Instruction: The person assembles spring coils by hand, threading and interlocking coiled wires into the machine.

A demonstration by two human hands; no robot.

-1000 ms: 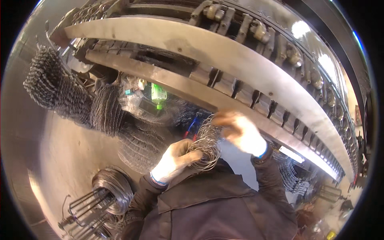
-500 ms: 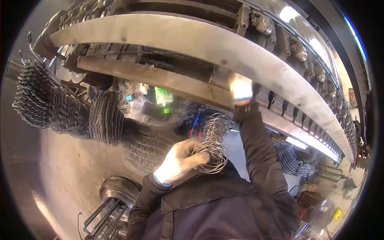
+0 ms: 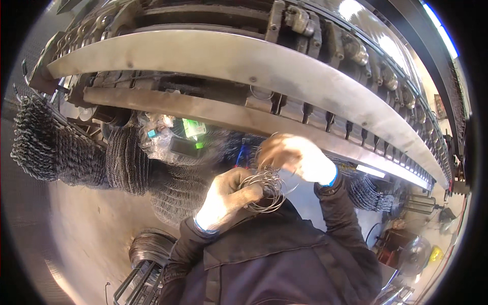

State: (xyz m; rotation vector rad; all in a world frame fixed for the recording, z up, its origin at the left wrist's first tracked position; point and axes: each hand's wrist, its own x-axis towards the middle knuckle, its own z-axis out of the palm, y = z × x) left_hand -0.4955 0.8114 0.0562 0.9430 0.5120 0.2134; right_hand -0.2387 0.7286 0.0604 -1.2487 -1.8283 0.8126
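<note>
My left hand (image 3: 223, 198), in a pale work glove with a blue cuff edge, is closed around a bundle of thin metal wire rings (image 3: 269, 198). The loose loops fan out past its thumb, in front of my chest. Just above and to the right of the bundle is my right hand (image 3: 300, 157), gloved the same way. Motion smears its fingers, and whether they pinch a ring cannot be told. Beyond both hands runs a long machine with a pale metal bar (image 3: 244, 53) and a lower rail (image 3: 193, 109). A thin wire loop (image 3: 262, 96) shows at a plate between them.
Dark pegs (image 3: 329, 122) line the machine toward the right. Woven wire mesh (image 3: 127, 157) hangs along the left, and more mesh (image 3: 373, 195) lies at right. Plastic-wrapped items (image 3: 165, 140) sit beneath the rail. A wire coil (image 3: 150, 247) rests on a metal frame at lower left.
My right hand has come back from the machine's plate toward the rings in my left hand. The view has shifted slightly. My left hand keeps its hold on the bundle.
</note>
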